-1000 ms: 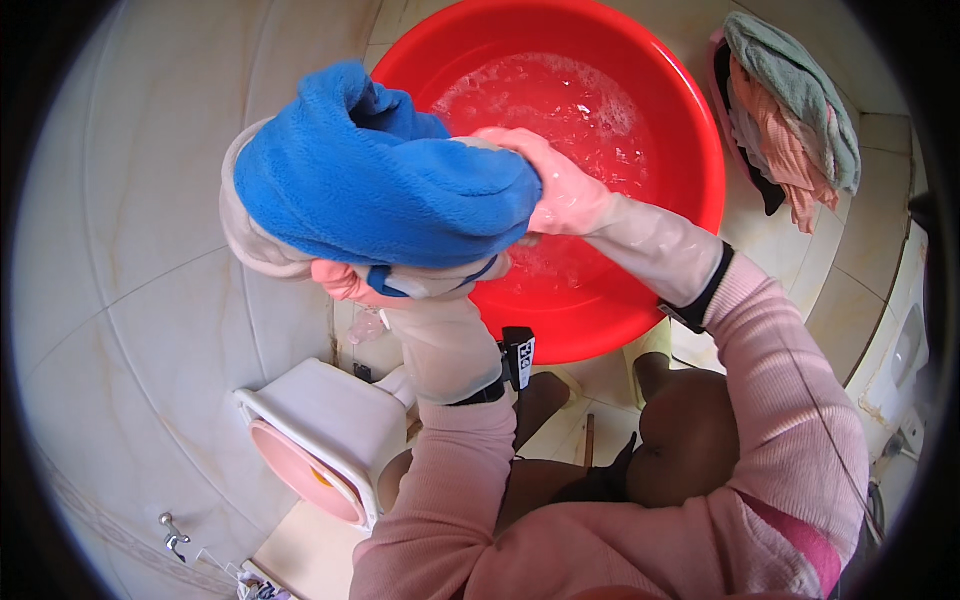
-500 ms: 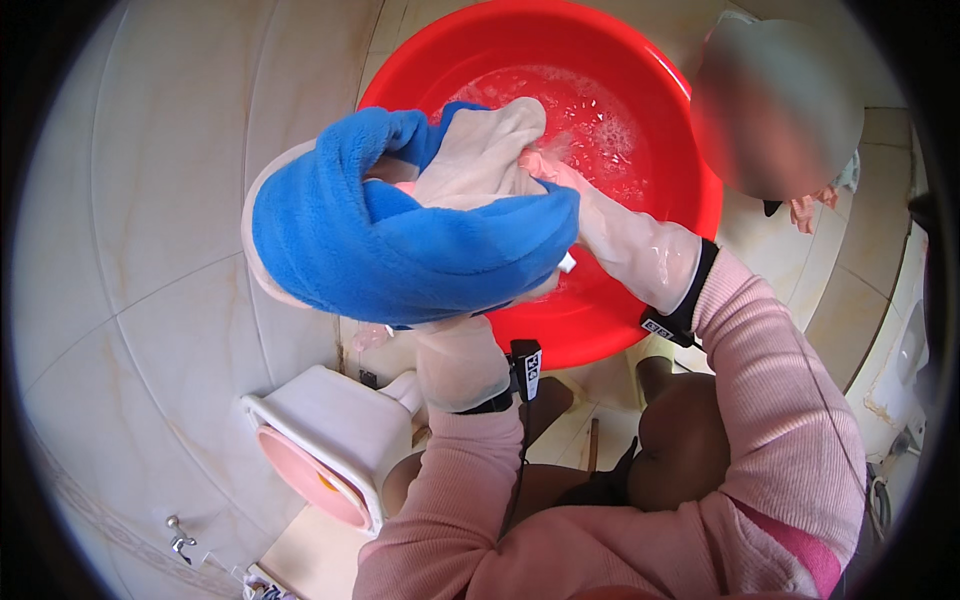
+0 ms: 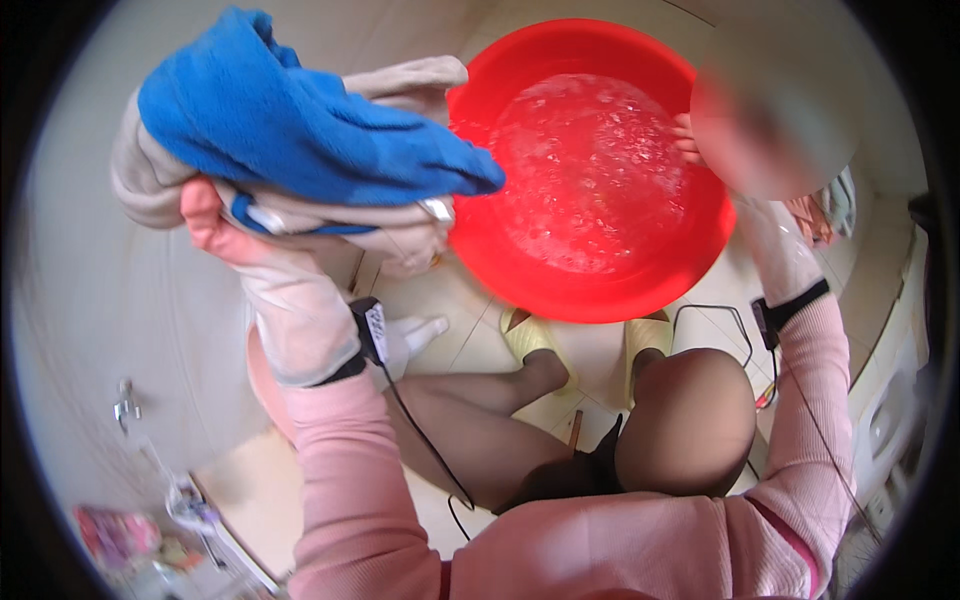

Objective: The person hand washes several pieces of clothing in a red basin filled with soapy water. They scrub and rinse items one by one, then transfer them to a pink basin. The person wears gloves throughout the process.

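Observation:
My left hand (image 3: pixel 208 222), in a translucent glove with pink showing at the fingers, holds up a bundle of blue plush and beige cloth (image 3: pixel 310 140) at the left. A corner of the blue cloth hangs toward the large red basin (image 3: pixel 470 270), which holds foamy water (image 3: pixel 590 180). My right hand (image 3: pixel 687 140) is at the basin's right rim, its fingertips curled over the edge. A blurred round patch hides most of that hand. The bundle covers part of my left hand's fingers.
Yellow slippers (image 3: pixel 540 350) are on my feet below the basin. Peach and pale cloths (image 3: pixel 820 215) lie right of it. A tap (image 3: pixel 127 402) sticks out of the left wall. A black cable (image 3: pixel 425 430) runs from my left wrist.
My left hand has carried the cloth bundle up and left, off the basin. My right hand has let go of the bundle and moved right to the basin's rim.

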{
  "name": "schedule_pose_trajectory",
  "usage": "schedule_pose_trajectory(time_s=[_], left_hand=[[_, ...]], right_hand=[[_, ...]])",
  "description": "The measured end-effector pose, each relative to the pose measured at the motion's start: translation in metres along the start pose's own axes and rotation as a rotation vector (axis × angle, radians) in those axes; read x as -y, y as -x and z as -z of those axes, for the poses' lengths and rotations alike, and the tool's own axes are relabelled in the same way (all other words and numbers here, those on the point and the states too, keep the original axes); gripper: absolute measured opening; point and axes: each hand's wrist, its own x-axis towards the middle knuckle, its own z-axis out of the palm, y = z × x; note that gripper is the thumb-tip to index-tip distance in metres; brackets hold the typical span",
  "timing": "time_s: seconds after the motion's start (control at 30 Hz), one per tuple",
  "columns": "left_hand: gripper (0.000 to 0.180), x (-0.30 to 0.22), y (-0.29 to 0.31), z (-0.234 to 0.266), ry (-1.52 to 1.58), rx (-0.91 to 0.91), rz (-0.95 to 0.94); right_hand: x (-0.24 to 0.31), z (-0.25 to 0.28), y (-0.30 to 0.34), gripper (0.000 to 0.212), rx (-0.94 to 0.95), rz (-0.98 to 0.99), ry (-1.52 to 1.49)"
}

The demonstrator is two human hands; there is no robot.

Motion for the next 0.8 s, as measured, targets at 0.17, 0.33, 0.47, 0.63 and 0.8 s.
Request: schedule_pose_trajectory(time_s=[0.17, 0.33, 0.47, 0.63, 0.8], left_hand=[[0.026, -0.141, 0.061, -0.014, -0.984, -0.372, -0.686], [0.021, -0.229, 0.151, -0.005, -0.934, -0.346, -0.660], [0.028, -0.273, 0.226, 0.027, -0.764, -0.316, -0.544], [0.031, -0.299, 0.317, 0.120, -0.790, -0.535, -0.614], [0.037, -0.249, 0.364, 0.158, -0.531, -0.941, -0.443]], right_hand=[[0.011, 0.039, 0.021, 0.042, 0.044, -0.074, -0.090], [0.005, 0.058, 0.004, 0.040, 0.308, -0.087, -0.374], [0.014, 0.050, -0.005, 0.034, -0.013, 0.003, -0.073], [0.035, 0.012, -0.019, 0.031, 0.102, 0.027, -0.055], [0.043, -0.017, -0.028, 0.029, 0.176, 0.010, 0.057]])
